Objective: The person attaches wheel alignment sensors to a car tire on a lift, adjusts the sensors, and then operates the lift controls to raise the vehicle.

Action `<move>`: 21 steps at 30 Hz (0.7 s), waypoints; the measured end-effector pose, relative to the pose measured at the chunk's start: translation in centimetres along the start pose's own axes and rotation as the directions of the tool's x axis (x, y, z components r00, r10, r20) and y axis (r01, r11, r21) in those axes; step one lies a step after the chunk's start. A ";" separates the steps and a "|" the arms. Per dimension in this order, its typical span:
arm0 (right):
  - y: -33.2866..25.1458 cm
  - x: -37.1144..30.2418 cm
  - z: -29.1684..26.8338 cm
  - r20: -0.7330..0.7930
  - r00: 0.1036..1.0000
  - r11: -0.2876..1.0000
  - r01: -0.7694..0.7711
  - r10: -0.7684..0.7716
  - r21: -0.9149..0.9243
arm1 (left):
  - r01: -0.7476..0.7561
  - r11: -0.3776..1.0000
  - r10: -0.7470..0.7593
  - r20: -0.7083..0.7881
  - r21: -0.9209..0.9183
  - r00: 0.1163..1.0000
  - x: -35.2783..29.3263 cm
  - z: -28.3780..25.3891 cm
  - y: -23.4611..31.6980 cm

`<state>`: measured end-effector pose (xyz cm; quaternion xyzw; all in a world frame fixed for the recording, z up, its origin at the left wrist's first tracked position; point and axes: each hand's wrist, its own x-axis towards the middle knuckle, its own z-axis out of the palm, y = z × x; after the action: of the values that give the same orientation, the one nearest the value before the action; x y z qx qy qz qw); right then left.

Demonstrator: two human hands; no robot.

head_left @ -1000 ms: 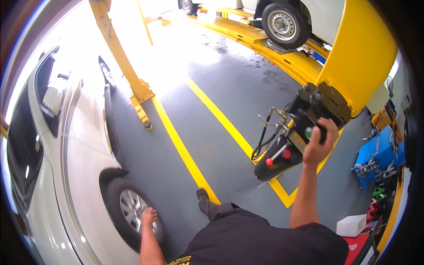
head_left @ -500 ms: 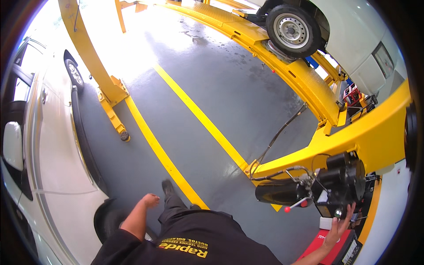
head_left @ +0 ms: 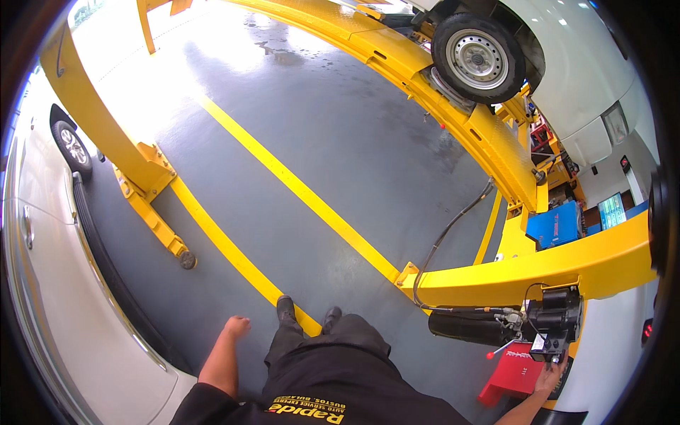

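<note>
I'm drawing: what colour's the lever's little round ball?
The round ball is red, clearest in the head view.

Glossy black metal pump unit [head_left: 542, 315], smooth painted-metal yellow post [head_left: 524, 275], shiny floor [head_left: 304, 142], matt cloth shirt [head_left: 354, 375]

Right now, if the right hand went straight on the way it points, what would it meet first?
Most likely the small black control box on the lift's power unit: the right hand is right at its near end, though actual contact is hard to tell.

Glare whites out upper-left floor [head_left: 185, 74]; edges bent, rim dark
</note>
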<state>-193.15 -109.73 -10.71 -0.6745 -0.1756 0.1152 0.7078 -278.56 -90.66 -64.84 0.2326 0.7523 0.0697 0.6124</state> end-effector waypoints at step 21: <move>-0.2 0.2 -1.2 -0.105 0.993 0.990 -0.075 0.062 -0.122 | 0.019 0.997 -0.009 0.142 -0.071 0.990 -2.0 -1.3 10.2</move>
<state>-192.46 -110.74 -10.52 -0.7283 -0.1233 0.0941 0.6674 -276.78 -82.29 -58.73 0.2094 0.7055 0.0760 0.6728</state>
